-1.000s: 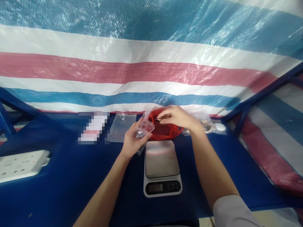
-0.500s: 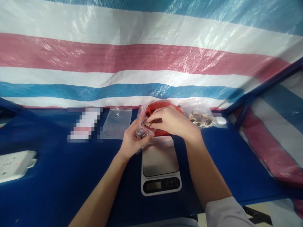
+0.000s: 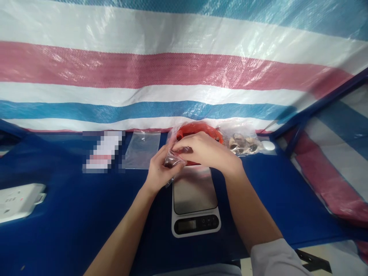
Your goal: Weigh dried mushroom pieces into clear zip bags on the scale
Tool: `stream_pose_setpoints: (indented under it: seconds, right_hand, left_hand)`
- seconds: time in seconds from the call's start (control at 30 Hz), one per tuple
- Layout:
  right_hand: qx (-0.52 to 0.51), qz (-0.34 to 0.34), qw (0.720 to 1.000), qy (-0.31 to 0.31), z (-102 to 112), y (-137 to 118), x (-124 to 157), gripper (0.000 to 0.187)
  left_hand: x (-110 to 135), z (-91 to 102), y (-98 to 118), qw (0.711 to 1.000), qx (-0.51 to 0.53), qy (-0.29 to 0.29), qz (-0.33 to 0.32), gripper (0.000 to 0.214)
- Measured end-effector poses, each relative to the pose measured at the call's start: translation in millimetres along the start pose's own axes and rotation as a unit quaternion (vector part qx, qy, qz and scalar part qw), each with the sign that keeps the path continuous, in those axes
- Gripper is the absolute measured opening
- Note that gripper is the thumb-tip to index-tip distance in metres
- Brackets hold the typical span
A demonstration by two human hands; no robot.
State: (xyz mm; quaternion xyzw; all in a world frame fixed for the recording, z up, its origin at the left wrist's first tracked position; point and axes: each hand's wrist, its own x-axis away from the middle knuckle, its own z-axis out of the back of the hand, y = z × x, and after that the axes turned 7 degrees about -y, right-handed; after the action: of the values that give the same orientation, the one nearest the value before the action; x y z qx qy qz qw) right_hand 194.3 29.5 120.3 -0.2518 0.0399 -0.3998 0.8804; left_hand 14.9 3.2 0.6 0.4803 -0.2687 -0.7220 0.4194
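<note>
The thing at work, a small clear plastic bag (image 3: 174,158), is in the middle of the frame, above the upper left corner of the scale; whether it touches the scale, we cannot tell. Our left hand (image 3: 162,168) is curled around this bag and holds it between thumb and fingers. Our right hand (image 3: 198,148) comes from the right, its fingers bent narrow at the mouth of the bag; whether they pinch something, we cannot tell.

Just behind the right hand we see a red container (image 3: 201,127), partly covered by it. Below the hands, in the lower middle, stands the scale (image 3: 195,195), with a steel plate and a dark display, which we cannot read. Right of centre lies a bag of brownish pieces (image 3: 243,143), and just beside it a white round object (image 3: 268,145). Left of centre, a flat clear zip bag (image 3: 143,149) lies near a pixelated white strip (image 3: 106,149). At the left edge we find a white power strip (image 3: 21,200). All these are on the blue table (image 3: 92,214), before a striped sheet (image 3: 172,69).
</note>
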Motion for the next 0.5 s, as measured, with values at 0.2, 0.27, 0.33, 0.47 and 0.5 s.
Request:
stream_pose_setpoints:
  seconds: [0.2,0.27,0.33,0.47,0.5]
  right_hand:
    - [-0.107,0.033,0.989,0.097,2.8,38.7,8.9,0.023]
    - [-0.120,0.000,0.988,0.102,0.7,55.0,3.7,0.025]
    - [-0.081,-0.038,0.992,0.094,-2.4,65.8,-7.0,0.025]
    - [0.051,-0.077,0.996,0.018,-11.2,70.4,-38.2,0.021]
    - [0.081,-0.096,0.992,-0.005,-13.7,70.1,-46.6,0.021]
  left_hand:
    - [0.1,3.6,-7.6,0.998,0.045,0.041,0.026,0.058]
    - [-0.4,5.2,-8.5,0.996,0.061,0.050,0.040,0.060]
    - [-0.9,6.9,-8.8,0.995,0.072,0.056,0.048,0.065]
    - [-1.0,9.9,-10.9,0.994,0.073,0.064,0.056,0.069]
    - [-0.9,10.5,-12.0,0.994,0.071,0.065,0.057,0.069]
